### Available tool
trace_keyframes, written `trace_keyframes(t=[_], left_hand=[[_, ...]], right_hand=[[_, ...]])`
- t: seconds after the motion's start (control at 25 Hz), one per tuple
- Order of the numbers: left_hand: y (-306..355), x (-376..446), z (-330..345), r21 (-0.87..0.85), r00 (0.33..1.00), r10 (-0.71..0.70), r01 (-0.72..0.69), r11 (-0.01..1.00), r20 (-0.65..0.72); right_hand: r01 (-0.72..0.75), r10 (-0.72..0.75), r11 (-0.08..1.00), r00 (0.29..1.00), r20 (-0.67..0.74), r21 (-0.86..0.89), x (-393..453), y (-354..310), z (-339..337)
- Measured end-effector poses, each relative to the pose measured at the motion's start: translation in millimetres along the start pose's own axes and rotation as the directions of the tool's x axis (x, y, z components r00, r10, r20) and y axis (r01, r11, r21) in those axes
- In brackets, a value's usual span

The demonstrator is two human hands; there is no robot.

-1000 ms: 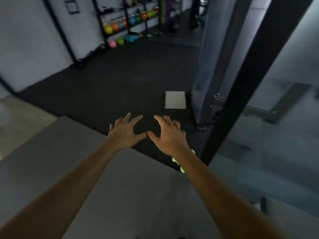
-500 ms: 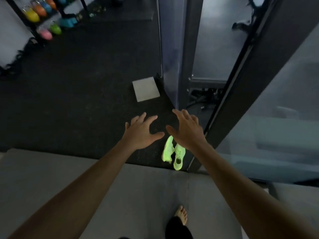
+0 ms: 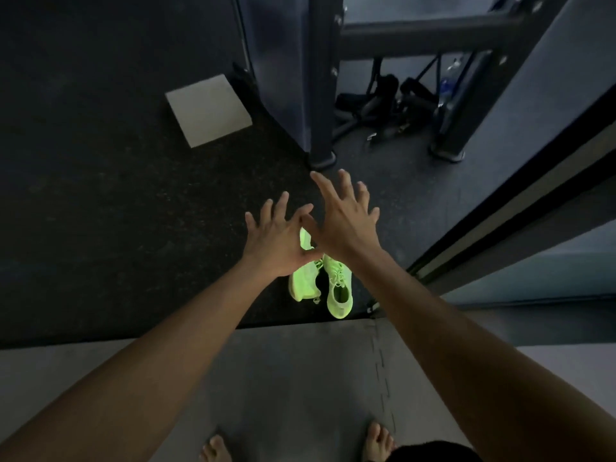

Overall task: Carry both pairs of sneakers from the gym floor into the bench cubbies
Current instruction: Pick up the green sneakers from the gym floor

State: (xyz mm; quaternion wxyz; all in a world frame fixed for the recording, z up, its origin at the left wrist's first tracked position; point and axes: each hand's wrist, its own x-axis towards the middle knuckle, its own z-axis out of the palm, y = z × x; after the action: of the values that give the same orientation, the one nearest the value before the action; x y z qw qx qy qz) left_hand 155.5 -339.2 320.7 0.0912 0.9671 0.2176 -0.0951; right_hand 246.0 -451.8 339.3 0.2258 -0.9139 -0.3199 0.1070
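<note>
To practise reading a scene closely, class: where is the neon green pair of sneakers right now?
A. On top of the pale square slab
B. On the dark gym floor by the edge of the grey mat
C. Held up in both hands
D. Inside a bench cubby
B: the neon green sneakers lie on the dark gym floor just beyond the grey mat, while the left hand and right hand hover open above them.

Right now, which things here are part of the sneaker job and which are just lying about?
Part of the job:
- green sneakers, one pair, on the dark floor at the mat's edge
- left hand and right hand, both open above them, holding nothing

Just lying about:
- grey pad on the floor
- black straps under the rack
- grey mat underfoot
</note>
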Motion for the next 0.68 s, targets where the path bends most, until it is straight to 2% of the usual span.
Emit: trace_keyframes(t=[0.16, 0.32, 0.48, 0.68], left_hand=[[-24.6, 61.8, 180.4, 0.045, 0.997, 0.036, -0.039, 0.998, 0.068], [-43.4, 113.5, 308.1, 0.053, 0.997, 0.028, -0.031, 0.998, 0.067], [-44.6, 138.0, 375.0, 0.028, 0.997, 0.021, -0.023, 0.999, 0.07], [-35.7, 142.6, 394.7, 0.011, 0.99, -0.022, 0.02, 1.0, 0.143]], right_hand=[[-0.1, 0.1, 0.995, 0.995, 0.015, -0.018, 16.8, 87.1, 167.7], [-0.135, 0.139, 0.986, 0.99, 0.029, -0.102, 32.6, 160.4, 282.6], [-0.134, 0.135, 0.978, 0.991, -0.005, -0.163, 37.0, 208.3, 338.0], [-0.197, 0.214, 0.957, 0.975, 0.063, -0.212, 18.1, 226.4, 355.7]])
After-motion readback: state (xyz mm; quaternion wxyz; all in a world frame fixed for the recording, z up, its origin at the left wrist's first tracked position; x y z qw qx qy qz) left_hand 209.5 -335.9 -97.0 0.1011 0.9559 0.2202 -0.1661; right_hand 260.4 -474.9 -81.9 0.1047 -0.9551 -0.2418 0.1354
